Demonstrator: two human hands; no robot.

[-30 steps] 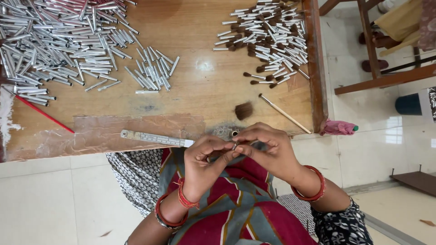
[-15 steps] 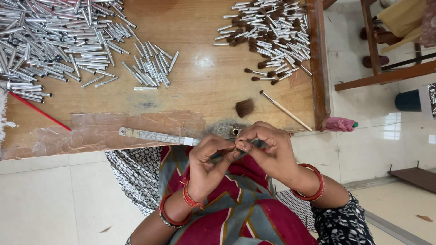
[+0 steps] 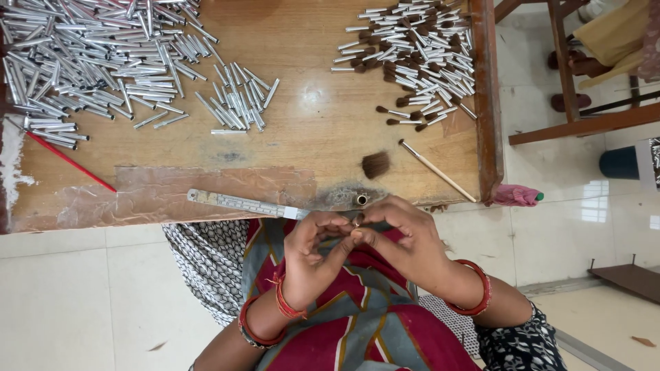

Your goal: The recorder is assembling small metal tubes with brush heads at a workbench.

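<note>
Pinching small brush piece (image 3: 357, 221) between fingertips, left hand (image 3: 313, 254) and right hand (image 3: 405, 240) meet, wrists bent, both grips clenched on it.

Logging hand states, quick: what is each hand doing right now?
Left hand: fingers pinched shut on a small brownish piece, too small to identify.
Right hand: pinching the same piece.

Wooden tabletop (image 3: 309, 148) carrying a heap of bare metal tubes (image 3: 103, 62) at left, bristle-tipped tubes (image 3: 419, 58) at right, a loose bristle tuft (image 3: 376, 165), a thin brush (image 3: 436, 170), a steel ruler (image 3: 244, 204) and a red stick (image 3: 69, 160) lying near the front edge.
</note>
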